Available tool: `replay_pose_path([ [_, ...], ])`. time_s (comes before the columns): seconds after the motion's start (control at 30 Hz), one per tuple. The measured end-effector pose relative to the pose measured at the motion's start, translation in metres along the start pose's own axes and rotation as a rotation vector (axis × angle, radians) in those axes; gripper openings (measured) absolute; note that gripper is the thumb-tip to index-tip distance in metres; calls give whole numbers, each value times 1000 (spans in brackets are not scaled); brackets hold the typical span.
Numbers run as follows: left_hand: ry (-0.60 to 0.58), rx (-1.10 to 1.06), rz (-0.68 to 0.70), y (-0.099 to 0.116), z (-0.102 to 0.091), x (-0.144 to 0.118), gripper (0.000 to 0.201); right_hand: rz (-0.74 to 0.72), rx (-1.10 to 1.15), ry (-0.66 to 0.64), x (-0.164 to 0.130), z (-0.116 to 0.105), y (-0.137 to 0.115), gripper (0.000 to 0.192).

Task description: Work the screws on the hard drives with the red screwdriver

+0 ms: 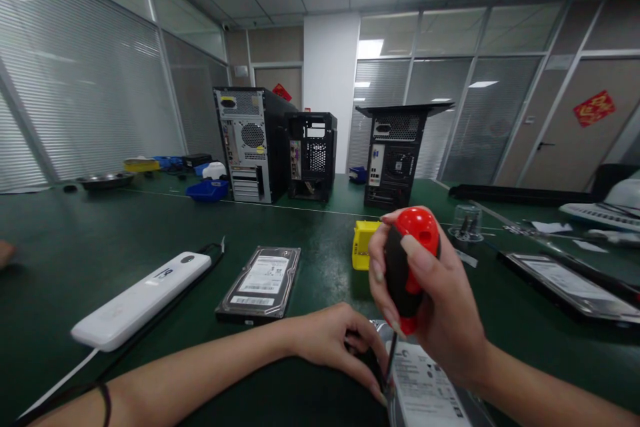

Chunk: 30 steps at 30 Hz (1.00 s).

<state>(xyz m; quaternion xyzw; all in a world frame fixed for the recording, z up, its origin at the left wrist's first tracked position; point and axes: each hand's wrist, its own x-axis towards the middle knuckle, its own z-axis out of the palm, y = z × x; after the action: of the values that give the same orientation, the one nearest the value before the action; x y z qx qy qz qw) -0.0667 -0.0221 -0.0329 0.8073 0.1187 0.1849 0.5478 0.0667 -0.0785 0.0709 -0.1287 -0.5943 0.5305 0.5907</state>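
My right hand is wrapped round the red and black handle of a screwdriver. Its thin shaft points down, the tip at the left edge of a hard drive with a white label, low in the view. My left hand curls against that same edge, thumb and fingers bent round it beside the shaft. Something dark shows between these fingers; I cannot make out what it is. The screw under the tip, if any, is hidden. A second hard drive lies flat beyond my left forearm.
A white power strip with its cable lies left. Behind my right hand stands a yellow box. Several computer cases stand farther back, near a blue tray. Another drive and a clear cup are right. Someone's hand shows far left.
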Motion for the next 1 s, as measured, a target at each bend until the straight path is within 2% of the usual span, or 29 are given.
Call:
replay_pose_path([
  [0.13,5,14,-22,0,0,0,39,57,8,3,1,-2,-8,24],
  [0.33,-12,27,17,0,-1,0,39,2,-30,0,4,-6,-8,24],
  [0.57,-4,31,-28,3,-1,0,34,63,28,-37,6,-3,-9,22],
  [0.63,-3,25,-46,4,-1,0,35,80,56,-71,6,-2,-12,22],
  [0.77,-2,-18,-52,6,-1,0,36,104,124,-186,5,-2,-14,35],
  [1.0,4,-84,-31,5,0,-1,31,63,122,-196,3,-1,-6,22],
])
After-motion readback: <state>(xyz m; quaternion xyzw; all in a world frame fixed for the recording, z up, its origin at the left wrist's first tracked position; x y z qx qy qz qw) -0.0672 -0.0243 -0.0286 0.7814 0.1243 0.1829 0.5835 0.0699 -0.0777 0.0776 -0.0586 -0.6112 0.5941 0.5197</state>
